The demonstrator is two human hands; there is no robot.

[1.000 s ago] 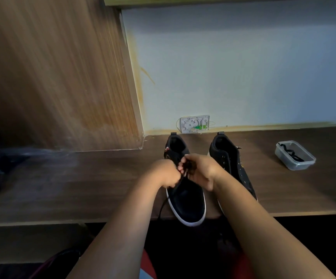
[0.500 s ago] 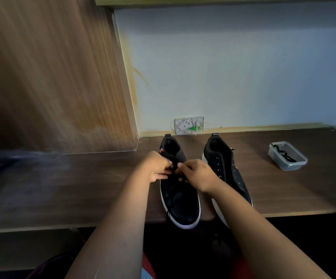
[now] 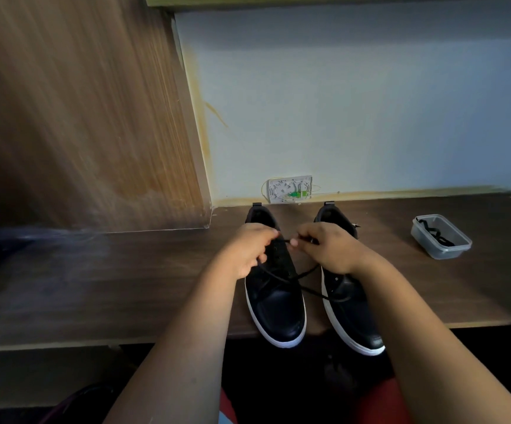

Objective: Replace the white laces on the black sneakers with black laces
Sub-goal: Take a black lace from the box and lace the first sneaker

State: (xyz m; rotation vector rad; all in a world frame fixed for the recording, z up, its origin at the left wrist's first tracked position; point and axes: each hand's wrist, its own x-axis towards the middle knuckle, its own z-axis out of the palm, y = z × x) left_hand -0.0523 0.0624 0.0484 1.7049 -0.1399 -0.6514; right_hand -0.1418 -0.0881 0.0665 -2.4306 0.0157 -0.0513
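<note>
Both hands are over the left black leather sneaker with the white sole [image 3: 274,304], which sits at the front edge of the dark wooden bench [image 3: 125,286], toe poking past the edge. The left hand [image 3: 246,250] has its grip closed, fingers curled round a thin black lace [image 3: 291,280]. The right hand [image 3: 330,249] pinches the same lace between thumb and fingertip, so a short stretch runs taut between the two hands. Loose lace trails down across the sneaker's tongue and over toward its partner. That second black sneaker [image 3: 355,319] stands just beside it on the right, toe also over the front edge. Toward the bench's right end sits a clear plastic tub [image 3: 440,237] holding another dark lace. A white wall socket plate [image 3: 289,189] sits behind the heels.
</note>
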